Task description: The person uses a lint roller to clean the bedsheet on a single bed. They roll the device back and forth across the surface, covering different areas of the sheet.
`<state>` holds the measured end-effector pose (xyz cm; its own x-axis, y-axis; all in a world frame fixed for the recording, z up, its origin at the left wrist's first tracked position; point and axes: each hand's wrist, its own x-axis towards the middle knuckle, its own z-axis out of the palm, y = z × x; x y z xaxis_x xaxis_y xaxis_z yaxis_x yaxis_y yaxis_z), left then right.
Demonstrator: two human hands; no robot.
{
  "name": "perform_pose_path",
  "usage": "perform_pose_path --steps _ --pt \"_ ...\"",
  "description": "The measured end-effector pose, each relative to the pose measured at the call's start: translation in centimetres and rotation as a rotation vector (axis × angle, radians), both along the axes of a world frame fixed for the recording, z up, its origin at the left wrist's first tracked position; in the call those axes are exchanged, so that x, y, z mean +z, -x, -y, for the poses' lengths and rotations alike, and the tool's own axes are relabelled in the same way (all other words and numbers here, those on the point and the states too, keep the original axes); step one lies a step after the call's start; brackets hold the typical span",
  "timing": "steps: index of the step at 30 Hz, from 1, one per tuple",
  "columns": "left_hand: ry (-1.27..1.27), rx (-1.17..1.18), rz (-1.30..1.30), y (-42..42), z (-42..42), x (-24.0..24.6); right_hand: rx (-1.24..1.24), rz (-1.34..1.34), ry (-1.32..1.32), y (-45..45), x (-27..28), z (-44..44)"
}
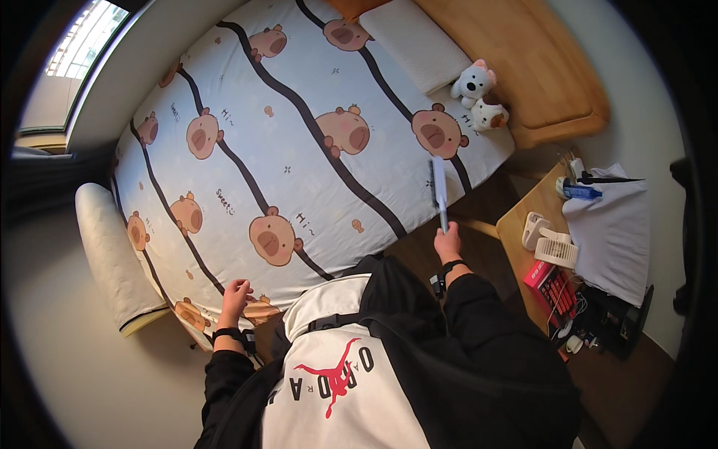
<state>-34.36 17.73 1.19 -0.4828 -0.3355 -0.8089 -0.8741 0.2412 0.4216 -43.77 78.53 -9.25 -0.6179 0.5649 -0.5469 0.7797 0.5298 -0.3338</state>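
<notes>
My right hand [447, 241] is closed around the grey handle of a bed brush [440, 182] with a pale back and dark bristles. The brush extends over the near right edge of a bed, its bristles facing left; whether they touch the sheet I cannot tell. A white fitted sheet [303, 191] with cartoon capybara faces and dark wavy stripes covers the mattress. My left hand [238, 294] hovers at the bed's lower edge with its fingers loosely curled, and I see nothing in it. Both wrists wear black straps.
A white pillow [418, 47] and two plush toys [474, 83] lie by the wooden headboard [527, 62]. On the right, a wooden desk [519, 224] bears a small fan [555, 250], a red box [552, 292] and a grey cloth [611, 236]. A rolled mattress pad [115, 252] stands at left.
</notes>
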Motion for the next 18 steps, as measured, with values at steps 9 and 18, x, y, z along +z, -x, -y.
perform_pose_path --steps 9,18 --pt "0.034 0.052 0.0 -3.2 -1.0 1.1 0.589 -0.03 0.266 9.2 -2.7 11.0" --pt "0.115 0.092 0.133 -5.7 1.4 3.7 0.413 0.017 0.344 10.8 -7.0 14.4"
